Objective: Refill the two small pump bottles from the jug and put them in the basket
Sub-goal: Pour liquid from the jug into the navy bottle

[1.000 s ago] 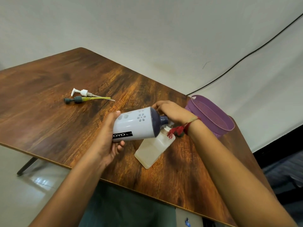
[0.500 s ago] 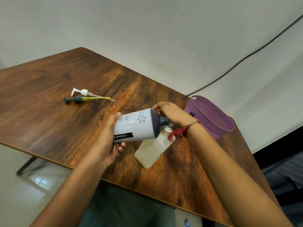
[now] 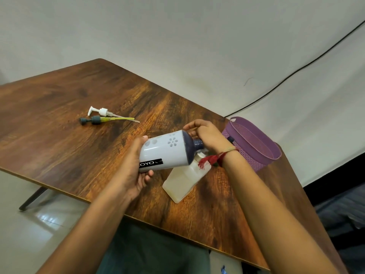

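Head view: left hand (image 3: 134, 171) grips the white OYO bottle (image 3: 166, 153), right hand (image 3: 211, 135) grips the tilted translucent container (image 3: 181, 182); we risk spillage if the mouths misalign.

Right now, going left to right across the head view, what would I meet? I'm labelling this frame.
Dark grey pump head → left hand → white-and-purple OYO bottle → right hand → purple basket. Left out as overlapping: white pump head, translucent bottle.
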